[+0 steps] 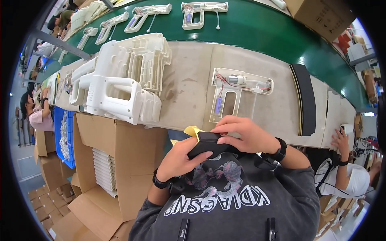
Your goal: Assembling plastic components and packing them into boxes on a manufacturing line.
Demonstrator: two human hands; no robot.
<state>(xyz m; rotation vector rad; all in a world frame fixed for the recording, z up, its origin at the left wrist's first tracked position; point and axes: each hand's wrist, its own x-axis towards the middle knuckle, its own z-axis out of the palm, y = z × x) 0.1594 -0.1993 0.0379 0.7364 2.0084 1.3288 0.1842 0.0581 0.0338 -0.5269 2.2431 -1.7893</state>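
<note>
Close to my chest I hold a black foam piece [208, 145] with yellow backing paper [192, 131] standing loose at its left end. My left hand [179, 159] is closed round its left part, thumb along the near side. The fingers of my right hand [246, 135] are closed on its right end, and what lies under their tips is partly hidden. Just beyond my hands, an open white gun-shaped housing half [236, 100] lies on the bench, with a motor, red wires and a blue cylindrical part inside. To its right rests a long black foam strip [303, 100] with a yellowish edge.
White housing shells [120, 80] are piled at the left of the bench. Beyond it runs a green conveyor [249, 24] carrying several open housings [197, 16]. Cardboard boxes [96, 136] and a blue bin [60, 136] stand left. Co-workers are at both sides, one person's hand [341, 142] at right.
</note>
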